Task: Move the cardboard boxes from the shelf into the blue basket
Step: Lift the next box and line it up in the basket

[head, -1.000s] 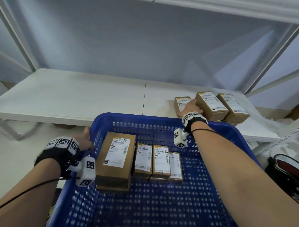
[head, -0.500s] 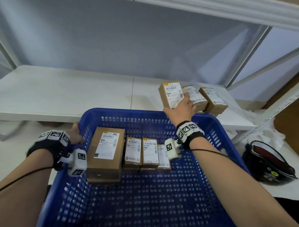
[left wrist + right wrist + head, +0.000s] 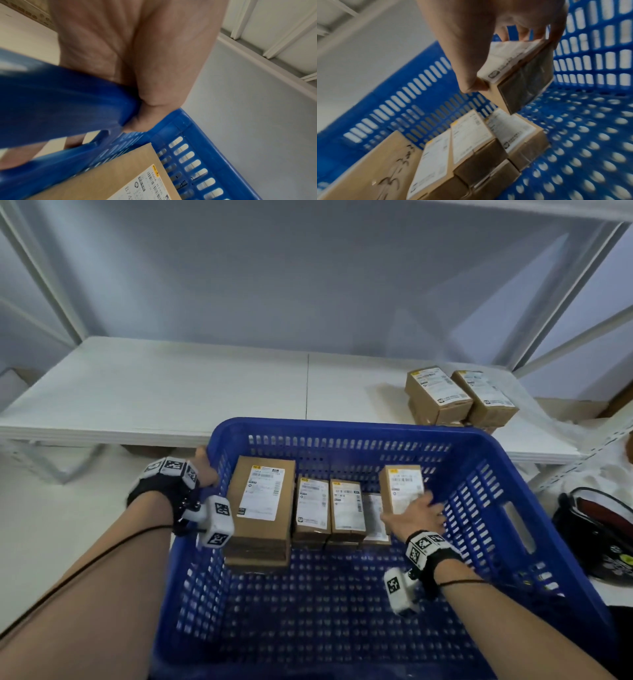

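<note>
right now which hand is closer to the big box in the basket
Left. The left hand grips the blue basket rim right beside the big box; the right hand holds a small box further right, across the row.

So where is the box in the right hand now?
In the head view, the held box is inside the blue basket, right of centre, above the rightmost small box.

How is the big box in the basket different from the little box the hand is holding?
The big box lies flat in the basket; the little box is held tilted above the others by the right hand. The big box is wider and nobody touches it. Both are brown cardboard with white labels.
</note>
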### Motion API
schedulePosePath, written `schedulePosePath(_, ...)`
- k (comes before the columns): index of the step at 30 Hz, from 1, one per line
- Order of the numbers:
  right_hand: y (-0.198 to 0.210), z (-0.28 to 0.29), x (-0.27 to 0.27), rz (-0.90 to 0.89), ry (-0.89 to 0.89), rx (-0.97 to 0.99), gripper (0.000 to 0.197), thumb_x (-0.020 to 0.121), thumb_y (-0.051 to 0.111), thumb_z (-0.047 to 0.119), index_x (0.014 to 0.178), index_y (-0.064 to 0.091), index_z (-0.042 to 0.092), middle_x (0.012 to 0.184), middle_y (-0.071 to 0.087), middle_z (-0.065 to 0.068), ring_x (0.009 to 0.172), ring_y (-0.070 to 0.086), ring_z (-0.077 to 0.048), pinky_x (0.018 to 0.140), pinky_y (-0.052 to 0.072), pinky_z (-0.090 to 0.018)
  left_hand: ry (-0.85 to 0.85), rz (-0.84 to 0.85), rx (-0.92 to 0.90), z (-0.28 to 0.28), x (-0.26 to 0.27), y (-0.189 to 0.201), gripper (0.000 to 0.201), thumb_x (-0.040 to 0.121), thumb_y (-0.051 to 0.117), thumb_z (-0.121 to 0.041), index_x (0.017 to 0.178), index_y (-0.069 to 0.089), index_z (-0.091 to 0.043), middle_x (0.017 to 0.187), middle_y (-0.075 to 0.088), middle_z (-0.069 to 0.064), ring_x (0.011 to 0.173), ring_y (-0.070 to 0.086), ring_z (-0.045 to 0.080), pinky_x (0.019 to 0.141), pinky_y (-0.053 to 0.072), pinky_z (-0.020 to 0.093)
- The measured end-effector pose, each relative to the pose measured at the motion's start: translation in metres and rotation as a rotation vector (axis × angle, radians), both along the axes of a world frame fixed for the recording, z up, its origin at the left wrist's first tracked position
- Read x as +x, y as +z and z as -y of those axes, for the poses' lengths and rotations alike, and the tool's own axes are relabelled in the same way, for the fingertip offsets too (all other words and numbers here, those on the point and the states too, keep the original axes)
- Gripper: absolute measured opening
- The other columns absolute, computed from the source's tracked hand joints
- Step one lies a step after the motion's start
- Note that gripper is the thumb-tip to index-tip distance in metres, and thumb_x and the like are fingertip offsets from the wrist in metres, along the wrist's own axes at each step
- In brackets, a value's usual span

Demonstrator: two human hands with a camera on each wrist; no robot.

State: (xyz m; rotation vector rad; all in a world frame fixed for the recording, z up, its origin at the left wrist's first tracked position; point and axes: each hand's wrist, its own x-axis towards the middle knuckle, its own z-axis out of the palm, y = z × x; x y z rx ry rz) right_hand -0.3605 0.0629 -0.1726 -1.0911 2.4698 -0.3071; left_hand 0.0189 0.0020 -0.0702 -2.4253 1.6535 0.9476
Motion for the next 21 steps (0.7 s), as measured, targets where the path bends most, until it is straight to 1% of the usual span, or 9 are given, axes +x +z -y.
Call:
schedulePosePath(3, -0.014, 0.004, -0.017, 0.047, -0.055, 0.172, 0.122, 0.066, 0.080, 0.056, 0.150, 0.008, 0.004, 0.151, 0.020, -0.027, 0.138, 0.026, -0.046, 0.110, 0.034, -0.053, -0.027, -0.038, -0.024, 0.002, -0.009, 0.003, 0.061, 0.093, 0.052, -0.012, 0.144, 0.020, 0.000, 0.146, 0.035, 0.017, 0.133, 0.041, 0.035, 0.108, 0.035, 0.040)
schedulePosePath(5, -0.017, 0.009, -0.022, 0.051, -0.035, 0.238, 0.120, 0.070, 0.075, 0.060, 0.150, 0.008, 0.002, 0.152, 0.019, -0.027, 0.139, 0.027, -0.045, 0.110, 0.035, -0.050, -0.017, -0.064, -0.047, 0.010, -0.005, -0.003, 0.052, 0.093, 0.052, -0.014, 0.139, 0.035, 0.001, 0.144, 0.040, 0.017, 0.130, 0.045, 0.036, 0.108, 0.038, 0.042)
schedulePosePath(7, -0.022, 0.016, -0.023, 0.045, 0.001, 0.268, 0.115, 0.070, 0.071, 0.062, 0.148, 0.013, 0.001, 0.149, 0.024, -0.025, 0.136, 0.030, -0.044, 0.107, 0.037, -0.047, 0.041, -0.135, -0.100, 0.020, -0.001, -0.007, 0.046, 0.089, 0.057, -0.013, 0.132, 0.047, 0.002, 0.135, 0.052, 0.020, 0.122, 0.053, 0.037, 0.103, 0.043, 0.042)
schedulePosePath(10, -0.030, 0.023, -0.022, 0.034, 0.075, 0.315, 0.116, 0.062, 0.066, 0.069, 0.146, 0.021, 0.003, 0.145, 0.030, -0.019, 0.134, 0.030, -0.042, 0.107, 0.037, -0.047, 0.132, -0.183, -0.186, 0.037, 0.005, -0.004, 0.050, 0.088, 0.059, -0.014, 0.134, 0.046, 0.002, 0.130, 0.057, 0.024, 0.110, 0.059, 0.037, 0.091, 0.046, 0.037)
schedulePosePath(11, -0.032, 0.025, -0.021, 0.035, 0.102, 0.324, 0.114, 0.063, 0.065, 0.068, 0.147, 0.022, 0.004, 0.146, 0.030, -0.018, 0.135, 0.029, -0.041, 0.108, 0.036, -0.046, 0.141, -0.192, -0.182, 0.043, 0.004, -0.001, 0.052, 0.088, 0.058, -0.016, 0.135, 0.044, 0.001, 0.131, 0.057, 0.025, 0.108, 0.060, 0.037, 0.091, 0.048, 0.036)
schedulePosePath(13, -0.036, 0.029, -0.020, 0.048, 0.131, 0.316, 0.107, 0.069, 0.068, 0.060, 0.148, 0.022, 0.004, 0.148, 0.030, -0.017, 0.137, 0.027, -0.040, 0.108, 0.035, -0.044, 0.123, -0.155, -0.147, 0.053, 0.004, -0.001, 0.050, 0.090, 0.055, -0.019, 0.135, 0.044, 0.000, 0.131, 0.056, 0.023, 0.113, 0.058, 0.038, 0.099, 0.048, 0.042)
schedulePosePath(16, -0.042, 0.033, -0.018, 0.070, 0.101, 0.306, 0.108, 0.068, 0.075, 0.052, 0.148, 0.018, 0.006, 0.147, 0.030, -0.022, 0.136, 0.031, -0.040, 0.106, 0.038, -0.041, 0.002, -0.030, -0.135, 0.063, 0.000, -0.012, 0.039, 0.094, 0.050, -0.015, 0.125, 0.053, 0.007, 0.128, 0.058, 0.026, 0.117, 0.057, 0.039, 0.095, 0.045, 0.039)
schedulePosePath(18, -0.047, 0.037, -0.018, 0.098, 0.068, 0.300, 0.106, 0.069, 0.078, 0.047, 0.147, 0.017, 0.009, 0.146, 0.028, -0.024, 0.135, 0.033, -0.041, 0.106, 0.038, -0.041, 0.015, 0.021, -0.141, 0.068, 0.001, -0.023, 0.044, 0.092, 0.055, -0.014, 0.129, 0.047, 0.008, 0.129, 0.055, 0.028, 0.121, 0.054, 0.039, 0.100, 0.042, 0.042)
schedulePosePath(21, -0.057, 0.042, -0.011, 0.147, 0.104, 0.281, 0.099, 0.066, 0.079, 0.041, 0.144, 0.026, 0.015, 0.144, 0.035, -0.019, 0.133, 0.036, -0.040, 0.109, 0.038, -0.042, -0.020, 0.024, -0.107, 0.071, 0.003, -0.029, 0.045, 0.089, 0.056, -0.008, 0.129, 0.045, 0.011, 0.130, 0.052, 0.032, 0.121, 0.051, 0.043, 0.101, 0.041, 0.047)
